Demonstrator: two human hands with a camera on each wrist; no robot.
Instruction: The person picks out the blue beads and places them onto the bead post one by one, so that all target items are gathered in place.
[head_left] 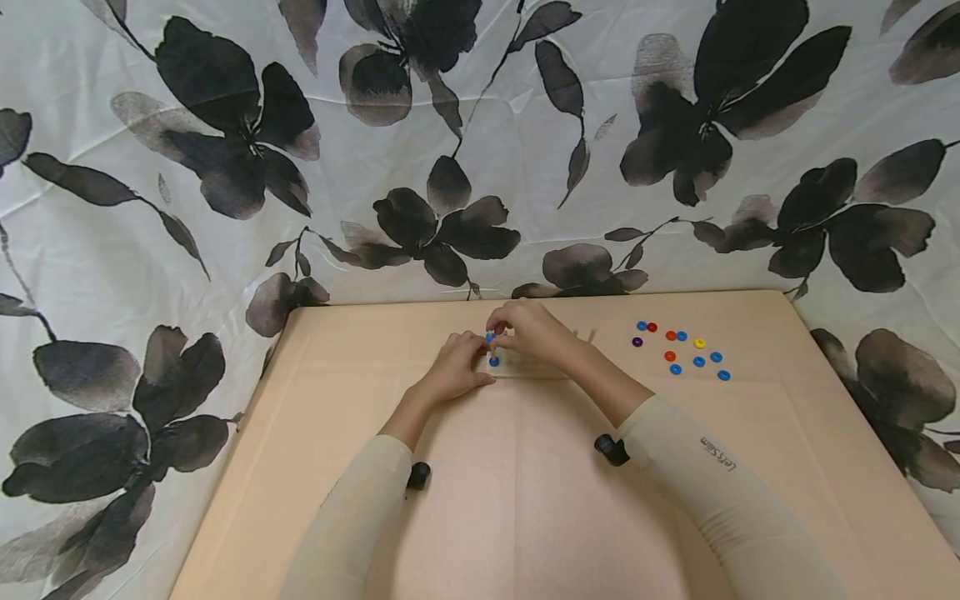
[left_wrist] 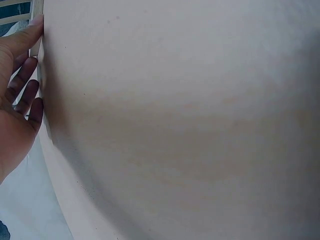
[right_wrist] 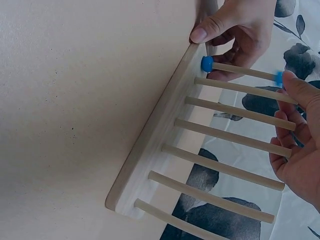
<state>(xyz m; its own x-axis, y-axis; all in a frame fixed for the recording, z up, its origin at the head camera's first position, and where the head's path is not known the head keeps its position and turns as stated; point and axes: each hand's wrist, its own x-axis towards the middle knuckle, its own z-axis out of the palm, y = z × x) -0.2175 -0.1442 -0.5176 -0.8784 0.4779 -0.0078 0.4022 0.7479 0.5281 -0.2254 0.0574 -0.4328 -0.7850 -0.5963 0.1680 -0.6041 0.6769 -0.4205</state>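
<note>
A wooden peg board [right_wrist: 160,130], a long base with a row of several thin dowels, stands on the table. My left hand [head_left: 456,367] grips one end of its base, thumb on the near edge; part of this grip shows in the left wrist view. One blue ring [right_wrist: 207,64] sits at the bottom of the end peg [right_wrist: 245,71]. At the tip of that same peg, my right hand [head_left: 532,333] pinches a second blue ring [right_wrist: 279,78] between thumb and fingers. The other pegs carry no rings in the right wrist view.
Several loose rings lie on the table to the right, among them a yellow ring [head_left: 699,343], a purple ring [head_left: 637,342], an orange ring [head_left: 670,356] and a blue ring [head_left: 723,375]. A floral cloth [head_left: 480,142] hangs behind the table's far edge.
</note>
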